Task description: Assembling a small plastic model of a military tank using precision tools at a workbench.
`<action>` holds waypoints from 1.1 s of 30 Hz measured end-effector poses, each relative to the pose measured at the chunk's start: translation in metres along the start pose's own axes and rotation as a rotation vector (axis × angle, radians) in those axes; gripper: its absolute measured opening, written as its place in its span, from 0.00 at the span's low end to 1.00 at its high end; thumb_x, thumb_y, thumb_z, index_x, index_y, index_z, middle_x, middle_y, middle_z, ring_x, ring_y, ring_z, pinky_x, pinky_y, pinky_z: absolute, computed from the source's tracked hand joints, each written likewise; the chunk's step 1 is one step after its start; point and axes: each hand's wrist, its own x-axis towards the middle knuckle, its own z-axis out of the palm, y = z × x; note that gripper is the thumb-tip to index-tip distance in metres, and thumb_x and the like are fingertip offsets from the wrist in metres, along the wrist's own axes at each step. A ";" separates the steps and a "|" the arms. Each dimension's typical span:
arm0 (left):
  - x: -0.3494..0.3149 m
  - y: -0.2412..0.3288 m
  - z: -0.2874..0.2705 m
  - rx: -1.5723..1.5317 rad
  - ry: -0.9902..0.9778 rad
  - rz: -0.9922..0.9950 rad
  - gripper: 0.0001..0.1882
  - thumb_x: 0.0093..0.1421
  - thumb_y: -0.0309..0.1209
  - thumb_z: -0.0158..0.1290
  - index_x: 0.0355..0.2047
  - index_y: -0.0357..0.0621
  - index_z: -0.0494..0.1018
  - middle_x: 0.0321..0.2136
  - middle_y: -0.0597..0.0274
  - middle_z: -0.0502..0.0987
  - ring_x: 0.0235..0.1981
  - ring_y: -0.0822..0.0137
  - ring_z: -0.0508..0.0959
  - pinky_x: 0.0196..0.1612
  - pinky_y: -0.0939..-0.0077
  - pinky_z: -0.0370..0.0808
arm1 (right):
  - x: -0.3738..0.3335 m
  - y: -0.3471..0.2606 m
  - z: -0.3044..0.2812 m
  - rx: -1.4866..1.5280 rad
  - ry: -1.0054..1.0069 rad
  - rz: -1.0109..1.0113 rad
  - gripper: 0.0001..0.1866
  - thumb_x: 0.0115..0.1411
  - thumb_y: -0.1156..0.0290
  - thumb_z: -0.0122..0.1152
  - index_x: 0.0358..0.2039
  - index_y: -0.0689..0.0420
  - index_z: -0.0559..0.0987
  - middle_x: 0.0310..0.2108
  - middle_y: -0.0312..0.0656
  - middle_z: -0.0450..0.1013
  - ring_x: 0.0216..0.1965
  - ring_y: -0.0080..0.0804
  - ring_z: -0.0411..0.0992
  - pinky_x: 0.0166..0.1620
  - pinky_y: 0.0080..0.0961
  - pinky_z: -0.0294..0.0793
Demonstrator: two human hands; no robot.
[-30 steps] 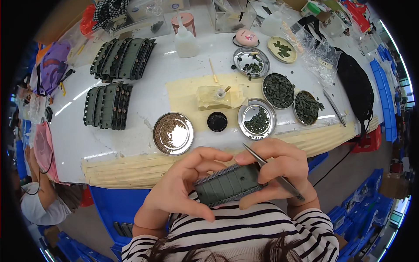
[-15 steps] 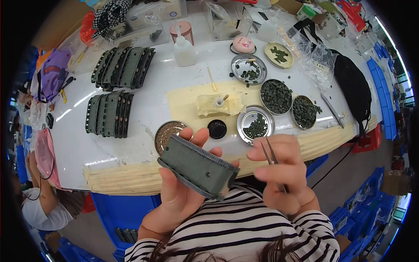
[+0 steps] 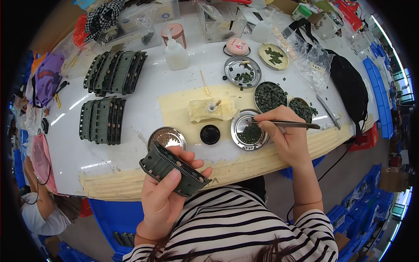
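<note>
The left hand (image 3: 160, 194) clasps a green panel (image 3: 161, 165); toward two o'clock, the right hand (image 3: 288, 142) pinches tweezers (image 3: 290, 124) over a dish (image 3: 240, 124).

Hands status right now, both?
Left hand: closed around a dark green ribbed part.
Right hand: closed on tweezers, tips over a steel dish.

We see a purple bag (image 3: 48, 75) on the far left of the table (image 3: 144, 98), near a red plastic bag (image 3: 80, 30) and a checked cloth (image 3: 104, 19). A squeeze bottle (image 3: 176, 57) stands just in front of a pink canister (image 3: 179, 35). On our right, a black bag (image 3: 349, 85) lies beside crumpled clear plastic (image 3: 312, 61).
</note>
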 end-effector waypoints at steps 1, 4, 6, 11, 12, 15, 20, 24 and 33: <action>0.000 0.000 0.000 0.034 0.013 0.006 0.22 0.62 0.23 0.46 0.57 0.40 0.59 0.45 0.51 0.73 0.48 0.58 0.75 0.56 0.49 0.69 | 0.001 0.002 0.002 0.012 -0.008 -0.010 0.06 0.52 0.73 0.63 0.31 0.59 0.80 0.26 0.41 0.75 0.27 0.37 0.68 0.34 0.29 0.65; 0.000 0.000 -0.002 0.190 0.018 0.066 0.28 0.61 0.22 0.47 0.61 0.42 0.54 0.44 0.50 0.74 0.46 0.56 0.76 0.55 0.52 0.71 | 0.004 0.003 0.004 0.002 -0.041 -0.031 0.05 0.52 0.73 0.63 0.30 0.59 0.80 0.26 0.41 0.74 0.27 0.37 0.68 0.33 0.29 0.65; 0.000 0.000 -0.001 0.228 0.008 0.104 0.31 0.62 0.22 0.47 0.63 0.45 0.49 0.46 0.49 0.72 0.45 0.56 0.77 0.53 0.55 0.73 | 0.005 0.003 0.005 -0.008 -0.053 -0.039 0.05 0.52 0.73 0.62 0.30 0.58 0.80 0.26 0.41 0.74 0.27 0.37 0.68 0.33 0.29 0.65; 0.001 0.000 0.008 0.291 -0.014 0.211 0.28 0.63 0.22 0.45 0.61 0.46 0.49 0.52 0.45 0.66 0.46 0.56 0.77 0.50 0.59 0.76 | 0.005 0.001 0.005 -0.002 -0.067 -0.032 0.05 0.53 0.74 0.62 0.30 0.59 0.80 0.26 0.41 0.74 0.27 0.38 0.67 0.34 0.29 0.66; 0.001 -0.001 0.006 0.281 -0.026 0.219 0.24 0.63 0.23 0.45 0.58 0.43 0.53 0.53 0.45 0.64 0.46 0.56 0.77 0.50 0.60 0.76 | 0.004 0.001 0.005 0.002 -0.059 -0.034 0.05 0.53 0.74 0.61 0.31 0.59 0.80 0.26 0.41 0.74 0.27 0.38 0.68 0.34 0.29 0.66; 0.002 -0.002 -0.005 0.335 -0.094 0.179 0.13 0.64 0.24 0.43 0.49 0.37 0.60 0.55 0.45 0.62 0.47 0.56 0.76 0.50 0.59 0.76 | 0.003 -0.002 0.006 0.083 -0.047 -0.035 0.05 0.54 0.74 0.61 0.31 0.60 0.80 0.27 0.41 0.75 0.28 0.36 0.69 0.34 0.28 0.66; 0.009 -0.006 -0.004 0.525 -0.228 0.063 0.09 0.67 0.28 0.42 0.41 0.34 0.65 0.51 0.50 0.64 0.46 0.64 0.76 0.52 0.70 0.73 | 0.003 -0.051 0.005 0.396 -0.202 -0.148 0.05 0.55 0.75 0.60 0.32 0.60 0.81 0.27 0.41 0.75 0.28 0.33 0.70 0.34 0.26 0.67; 0.019 -0.009 -0.002 0.672 -0.330 0.163 0.09 0.68 0.30 0.41 0.38 0.36 0.66 0.40 0.59 0.69 0.39 0.74 0.73 0.46 0.79 0.69 | 0.009 -0.064 0.013 0.463 -0.295 -0.176 0.05 0.55 0.74 0.61 0.32 0.59 0.81 0.26 0.40 0.75 0.28 0.34 0.71 0.34 0.26 0.68; 0.022 -0.010 -0.001 0.656 -0.304 0.156 0.10 0.69 0.31 0.39 0.35 0.38 0.66 0.33 0.60 0.72 0.35 0.74 0.73 0.42 0.80 0.70 | 0.009 -0.064 0.024 0.465 -0.292 -0.211 0.06 0.55 0.71 0.62 0.33 0.59 0.80 0.26 0.40 0.74 0.28 0.34 0.72 0.37 0.28 0.71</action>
